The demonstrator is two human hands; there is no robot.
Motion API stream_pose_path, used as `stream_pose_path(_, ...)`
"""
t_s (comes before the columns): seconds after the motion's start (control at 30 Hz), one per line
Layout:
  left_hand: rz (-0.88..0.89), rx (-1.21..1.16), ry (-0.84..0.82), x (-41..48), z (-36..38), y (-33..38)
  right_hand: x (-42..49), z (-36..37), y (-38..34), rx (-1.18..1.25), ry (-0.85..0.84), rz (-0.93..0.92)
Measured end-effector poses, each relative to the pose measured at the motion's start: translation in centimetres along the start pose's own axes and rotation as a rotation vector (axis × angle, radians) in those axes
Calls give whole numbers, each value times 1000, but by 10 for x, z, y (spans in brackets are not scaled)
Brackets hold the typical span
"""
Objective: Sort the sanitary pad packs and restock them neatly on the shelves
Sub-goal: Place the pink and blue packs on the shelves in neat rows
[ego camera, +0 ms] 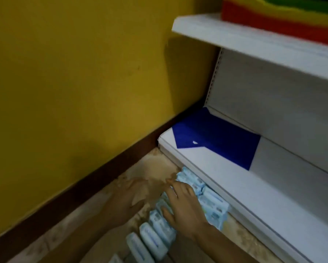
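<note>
A row of soft light-blue sanitary pad packs [155,238] lies on the brown floor [95,211], just beside the low white metal shelf [225,179]. The right hand [184,204] rests on top of the packs with its fingers spread out, not gripping. The left hand [133,194] is blurry; it looks flat and released, near the floor, left of the packs. A dark blue paper sheet [216,137] lies on the shelf.

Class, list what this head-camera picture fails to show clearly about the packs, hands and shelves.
Head view only:
Labels on the packs: blurred, too small to read.
Those beneath the right hand: covered, so uncountable.
Near end of their row: cut by the bottom edge.
Left hand: motion-blurred; grip unclear.
Striped thing on upper shelf: cut by the top edge.
</note>
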State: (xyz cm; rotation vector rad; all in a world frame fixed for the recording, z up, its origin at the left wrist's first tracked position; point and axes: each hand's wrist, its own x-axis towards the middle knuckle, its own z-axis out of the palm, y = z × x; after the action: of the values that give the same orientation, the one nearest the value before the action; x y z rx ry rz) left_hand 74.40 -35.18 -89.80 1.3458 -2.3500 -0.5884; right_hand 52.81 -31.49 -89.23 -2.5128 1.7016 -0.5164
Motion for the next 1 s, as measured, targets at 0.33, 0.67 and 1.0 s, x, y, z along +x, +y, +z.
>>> stream_pose_path(0.33, -519, -209, -654, -81, 46, -53, -52, 80, -46, -34, -121, -34)
stream_pose_path(0.67, -725, -12, -691, -159, 112, -77, -70, 134, -58, -262, -471, 25)
stream_pose_path(1.0, -982, -311, -399, -123, 108, -79, -70, 128, -66, -204, -670, 24)
